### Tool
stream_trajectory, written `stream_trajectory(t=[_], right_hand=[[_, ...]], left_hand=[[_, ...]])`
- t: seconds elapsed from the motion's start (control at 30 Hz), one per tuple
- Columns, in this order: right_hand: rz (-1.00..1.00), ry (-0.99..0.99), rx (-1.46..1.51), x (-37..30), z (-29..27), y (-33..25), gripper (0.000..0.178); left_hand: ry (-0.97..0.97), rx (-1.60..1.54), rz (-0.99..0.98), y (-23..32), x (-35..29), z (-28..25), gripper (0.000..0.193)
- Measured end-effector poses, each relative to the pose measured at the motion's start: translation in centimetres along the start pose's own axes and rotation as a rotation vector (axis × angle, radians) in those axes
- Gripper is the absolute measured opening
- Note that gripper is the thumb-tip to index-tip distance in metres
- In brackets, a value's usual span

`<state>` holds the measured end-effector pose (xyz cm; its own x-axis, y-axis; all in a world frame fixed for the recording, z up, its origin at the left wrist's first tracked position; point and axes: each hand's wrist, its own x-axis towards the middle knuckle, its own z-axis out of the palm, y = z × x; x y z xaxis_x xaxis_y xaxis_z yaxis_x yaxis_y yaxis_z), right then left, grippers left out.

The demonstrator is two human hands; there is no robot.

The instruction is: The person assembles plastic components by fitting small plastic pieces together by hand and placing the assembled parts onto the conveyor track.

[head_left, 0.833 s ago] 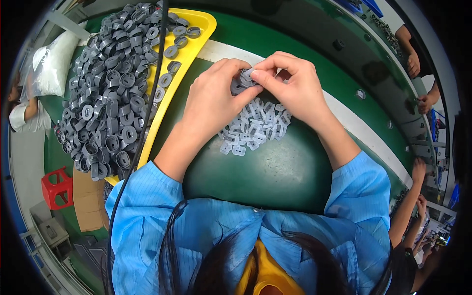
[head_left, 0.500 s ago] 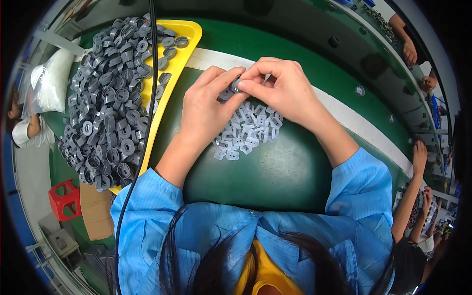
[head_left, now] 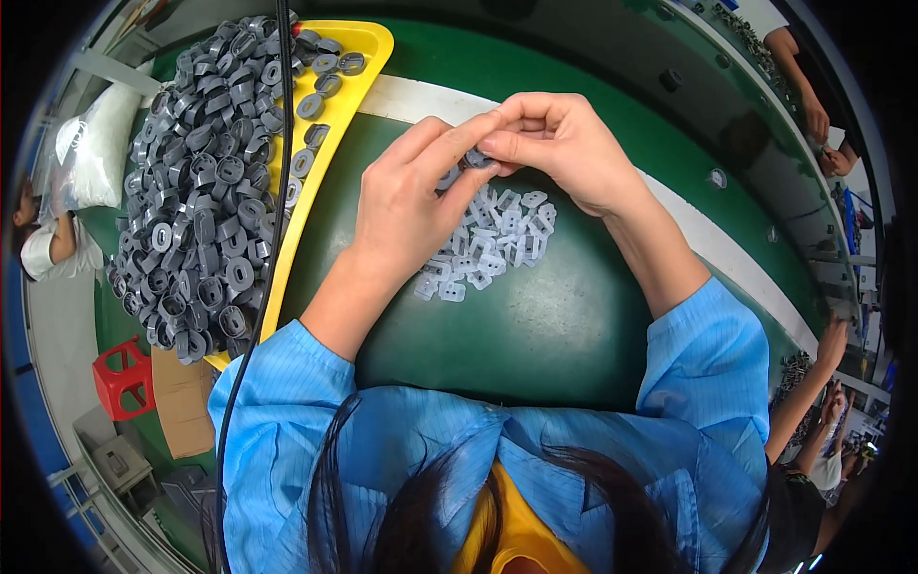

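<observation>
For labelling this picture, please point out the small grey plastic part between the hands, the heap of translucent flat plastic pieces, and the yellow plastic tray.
Small grey part (head_left: 477,159), head view: its exposed surface.
Heap of translucent pieces (head_left: 490,260), head view: near its middle.
Yellow tray (head_left: 340,107), head view: its right rim.

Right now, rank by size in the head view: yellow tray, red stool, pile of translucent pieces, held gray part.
Largest to smallest:
Yellow tray
Pile of translucent pieces
Red stool
Held gray part, partly hidden
</observation>
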<state>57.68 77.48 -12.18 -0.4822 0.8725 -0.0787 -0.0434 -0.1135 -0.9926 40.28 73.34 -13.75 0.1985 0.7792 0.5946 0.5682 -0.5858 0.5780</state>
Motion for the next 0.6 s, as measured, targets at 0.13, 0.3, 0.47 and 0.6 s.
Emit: stream_trajectory(t=[0.13,0.3,0.47,0.6], right_hand=[[0.069,-0.061,0.039,-0.1,-0.5,-0.7,0.015],[-0.218,0.182,-0.305,-0.5,0.3,-0.5,0.012],[-0.482,0.275,-0.552,-1.5,2.2,-0.9,0.012],[-0.214,0.224,-0.360,-1.1,1.6,-0.5,0.010]], left_hand=[[-0.102,-0.183,0.033,-0.8,0.5,-1.0,0.036],[-0.062,-0.177,-0.055,0.4,0.5,-1.2,0.032],[0.084,-0.114,-0.078,0.3,-0.1,-0.4,0.033],[0.096,-0.099,0.017,0.1,-0.1,0.0,0.032]])
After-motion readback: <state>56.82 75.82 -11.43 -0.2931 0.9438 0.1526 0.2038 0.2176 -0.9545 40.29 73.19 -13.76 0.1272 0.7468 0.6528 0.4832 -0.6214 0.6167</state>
